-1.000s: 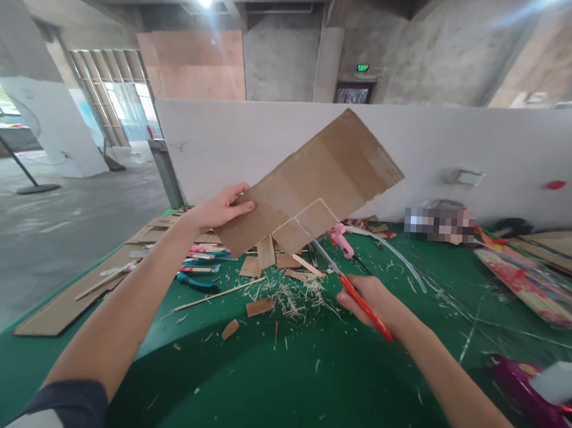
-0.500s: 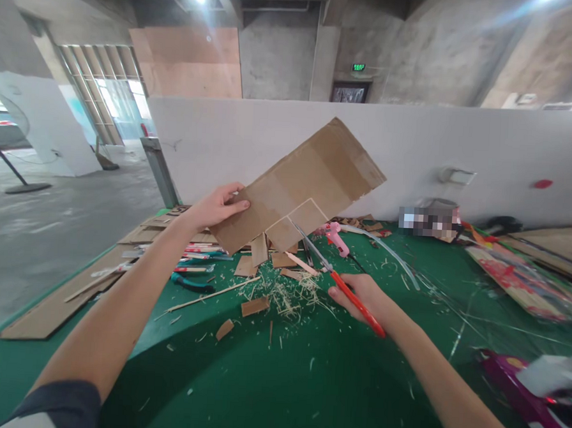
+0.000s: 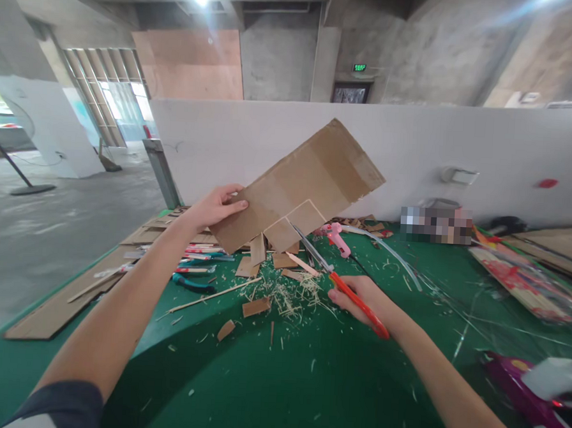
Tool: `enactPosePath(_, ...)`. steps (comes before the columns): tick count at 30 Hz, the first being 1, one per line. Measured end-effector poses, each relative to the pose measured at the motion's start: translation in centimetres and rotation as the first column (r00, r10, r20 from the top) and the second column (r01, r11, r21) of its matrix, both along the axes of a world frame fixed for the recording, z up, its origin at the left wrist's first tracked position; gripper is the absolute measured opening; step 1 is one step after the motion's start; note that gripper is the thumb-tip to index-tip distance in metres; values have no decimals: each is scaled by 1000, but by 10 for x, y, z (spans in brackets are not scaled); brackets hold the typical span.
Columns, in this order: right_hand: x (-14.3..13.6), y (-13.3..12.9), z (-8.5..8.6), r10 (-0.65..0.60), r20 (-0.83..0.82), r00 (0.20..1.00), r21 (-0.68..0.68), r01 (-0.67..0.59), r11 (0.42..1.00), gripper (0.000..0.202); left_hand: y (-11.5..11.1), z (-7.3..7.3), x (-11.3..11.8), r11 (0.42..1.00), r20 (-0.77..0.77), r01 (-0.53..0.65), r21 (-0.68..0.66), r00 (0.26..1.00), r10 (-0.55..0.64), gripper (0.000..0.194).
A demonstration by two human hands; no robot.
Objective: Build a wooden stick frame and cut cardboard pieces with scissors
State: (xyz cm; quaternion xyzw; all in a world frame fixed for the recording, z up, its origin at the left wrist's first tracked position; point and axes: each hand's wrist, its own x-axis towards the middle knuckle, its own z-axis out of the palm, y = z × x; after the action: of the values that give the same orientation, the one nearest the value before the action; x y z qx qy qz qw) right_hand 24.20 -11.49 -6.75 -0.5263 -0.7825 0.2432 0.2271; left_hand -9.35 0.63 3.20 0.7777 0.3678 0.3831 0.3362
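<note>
My left hand [image 3: 223, 205] grips a brown cardboard sheet [image 3: 317, 168] by its left end, thumb on the near face. The sheet is held tilted above the table, its right end higher. Pale scored lines form a corner shape along its lower edge. My right hand [image 3: 361, 298] is closed round the red handles of a pair of scissors [image 3: 353, 300]. Their blades point up and left at the sheet's lower edge, the tip by a cut beside the scored lines. Part of the blades may be hidden by the cardboard.
Wood shavings [image 3: 286, 297] and cardboard scraps [image 3: 256, 307] litter the green table [image 3: 276, 392]. Behind the scissors lies a pink glue gun [image 3: 335, 237]. Teal-handled tools [image 3: 193, 284] and a long cardboard strip [image 3: 45, 319] are at left; a purple device [image 3: 521, 386] stands right. A white partition [image 3: 281, 131] rises behind.
Both hands keep their holds and the cardboard stays nearly still. The scissors have shifted very slightly, with their handle ends a little lower and further right. The view has moved a touch.
</note>
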Motion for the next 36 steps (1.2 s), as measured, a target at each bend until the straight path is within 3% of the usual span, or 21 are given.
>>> enactPosePath(12, 1, -1, 3, 9, -67, 998, -35, -11, 999, 35, 3, -2, -1, 998, 27, -5, -58, 1000, 6, 37)
enactPosePath(20, 3, 0, -4, -29, -166, 986, -190, -3, 982, 43, 1, -1, -1, 999, 23, -25, -44, 999, 26, 41)
enactPosePath(26, 1, 1, -1, -93, -275, 957, -250, 22, 968, 47, -1, 12, -27, 971, 146, -228, 65, 965, 217, 49)
enactPosePath(30, 2, 2, -3, -45, -282, 958, -210, -16, 977, 46, -10, 19, -22, 985, 108, -157, 79, 983, 148, 46)
enactPosePath(36, 2, 1, -8, 49, -114, 992, -103, -61, 993, 39, -12, 15, -3, 995, 35, -95, 40, 995, 94, 44)
